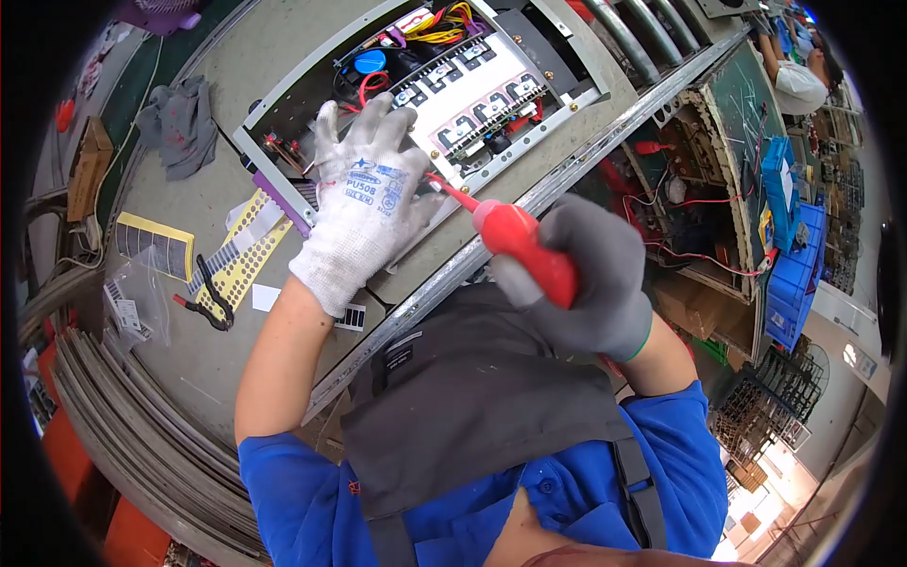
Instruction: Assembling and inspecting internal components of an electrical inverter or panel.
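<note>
My left hand, in a white knit glove, lies over the near left side of an open metal case. Its fingers are spread toward the wiring inside. Wrapped in a grey-coated glove, my right hand grips a red-handled screwdriver. The screwdriver's thin red shaft points at the case's near edge, close to my left thumb; what its tip touches is too small to tell. Inside the case are a white panel with rows of black components, a blue round part and yellow and red wires.
Left of the case lie a grey cloth, yellow sticker sheets, black-handled pliers and a clear plastic bag. Metal rollers are at the upper right. Below the bench edge, an open cabinet stands beside blue bins.
</note>
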Available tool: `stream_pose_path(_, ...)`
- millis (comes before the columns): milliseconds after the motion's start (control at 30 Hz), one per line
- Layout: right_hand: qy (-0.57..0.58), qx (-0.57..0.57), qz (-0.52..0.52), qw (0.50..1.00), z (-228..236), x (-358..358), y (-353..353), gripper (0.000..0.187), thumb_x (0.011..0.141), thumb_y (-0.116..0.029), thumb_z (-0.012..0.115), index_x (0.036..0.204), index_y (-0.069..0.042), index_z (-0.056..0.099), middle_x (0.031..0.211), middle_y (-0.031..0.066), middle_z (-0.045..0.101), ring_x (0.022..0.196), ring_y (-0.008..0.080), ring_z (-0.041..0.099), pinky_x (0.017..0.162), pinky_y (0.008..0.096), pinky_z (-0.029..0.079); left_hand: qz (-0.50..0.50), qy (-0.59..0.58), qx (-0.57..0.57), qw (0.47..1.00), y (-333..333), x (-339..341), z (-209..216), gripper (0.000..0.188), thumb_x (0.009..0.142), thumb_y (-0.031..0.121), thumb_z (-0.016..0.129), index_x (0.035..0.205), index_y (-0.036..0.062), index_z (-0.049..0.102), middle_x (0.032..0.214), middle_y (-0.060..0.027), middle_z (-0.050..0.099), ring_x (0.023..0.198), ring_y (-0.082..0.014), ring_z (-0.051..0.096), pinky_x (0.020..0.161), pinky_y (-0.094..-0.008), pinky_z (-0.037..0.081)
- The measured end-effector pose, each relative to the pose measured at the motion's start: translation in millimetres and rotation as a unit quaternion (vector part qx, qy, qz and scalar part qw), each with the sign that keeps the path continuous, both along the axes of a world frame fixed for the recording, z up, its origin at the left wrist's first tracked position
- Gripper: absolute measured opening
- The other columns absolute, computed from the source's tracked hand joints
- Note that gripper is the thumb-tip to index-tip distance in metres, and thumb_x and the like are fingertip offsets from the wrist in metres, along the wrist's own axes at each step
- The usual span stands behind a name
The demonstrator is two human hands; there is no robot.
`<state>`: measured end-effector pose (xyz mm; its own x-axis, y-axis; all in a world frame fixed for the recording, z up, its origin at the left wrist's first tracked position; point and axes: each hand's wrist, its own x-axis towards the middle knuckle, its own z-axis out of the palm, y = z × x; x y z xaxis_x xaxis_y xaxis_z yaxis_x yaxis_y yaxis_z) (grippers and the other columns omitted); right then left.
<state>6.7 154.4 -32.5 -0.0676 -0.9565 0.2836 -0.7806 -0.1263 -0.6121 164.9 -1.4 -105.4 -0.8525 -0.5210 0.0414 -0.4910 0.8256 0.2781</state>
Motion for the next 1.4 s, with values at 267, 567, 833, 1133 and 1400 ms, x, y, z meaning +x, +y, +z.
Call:
stream_pose_path(267,-0.385,-0.018,-0.270,0.882,-20.1,-47.5,43.3,0.036,0.078,-0.032,0.072,0.090,-0.007,0.050,0.080,0.0014,0.050,0.065,0.0080,0.046,0.059,0.0221,0.039,-0.008,0.013,-0.033,0.999,7.6,-0.7,-5.5,0.021,0.072,0.028,0.079,0.084,0.0113,0.075,0.132,-0.0108,0.058,0.134,-0.0266,0.047,0.117,-0.0610,0.012)
stream_pose_path(567,-0.678,-0.077,-0.270,0.679,-38.5,-57.0,78.4,0.025,0.092,-0.026,0.060,0.105,-0.007,0.051,0.084,0.0094,0.058,0.054,0.0126,0.051,0.045,0.0225,0.038,-0.019,0.008,0.054,0.998,2.6,15.6,1.8,0.054,0.072,0.024,0.074,0.123,0.0099,0.062,0.146,-0.0170,0.047,0.143,-0.0351,0.035,0.118,-0.0572,0.018)
stream_pose_path(833,-0.848,-0.111,-0.189,0.482,-47.9,-98.7,90.0,0.032,0.098,-0.034,0.058,0.110,-0.004,0.054,0.095,0.0131,0.058,0.056,0.0191,0.044,0.051,0.0306,0.040,0.134,0.168,-0.020,0.976,38.4,54.5,18.9,0.051,0.086,0.012,0.067,0.136,0.0094,0.055,0.147,-0.0209,0.046,0.134,-0.0393,0.045,0.110,-0.0465,0.035)
stream_pose_path(1133,-0.906,-0.071,-0.043,0.415,-49.8,-121.6,49.2,0.040,0.100,-0.045,0.053,0.110,-0.006,0.053,0.081,0.0063,0.050,0.065,0.0183,0.046,0.055,0.0313,0.039,-0.010,0.082,-0.091,0.992,66.6,26.2,28.8,0.033,0.078,0.032,0.078,0.107,0.0170,0.073,0.140,-0.0167,0.052,0.131,-0.0407,0.045,0.109,-0.0543,0.033)
stream_pose_path(1400,-0.896,-0.059,-0.092,0.431,-64.2,-122.7,44.5,0.051,0.097,-0.057,0.054,0.105,-0.007,0.056,0.080,0.0072,0.054,0.066,0.0188,0.051,0.055,0.0314,0.040,-0.164,-0.040,-0.126,0.978,30.7,21.9,26.1,0.052,0.073,0.046,0.078,0.118,0.0227,0.070,0.150,-0.0116,0.045,0.138,-0.0351,0.038,0.114,-0.0577,0.024)
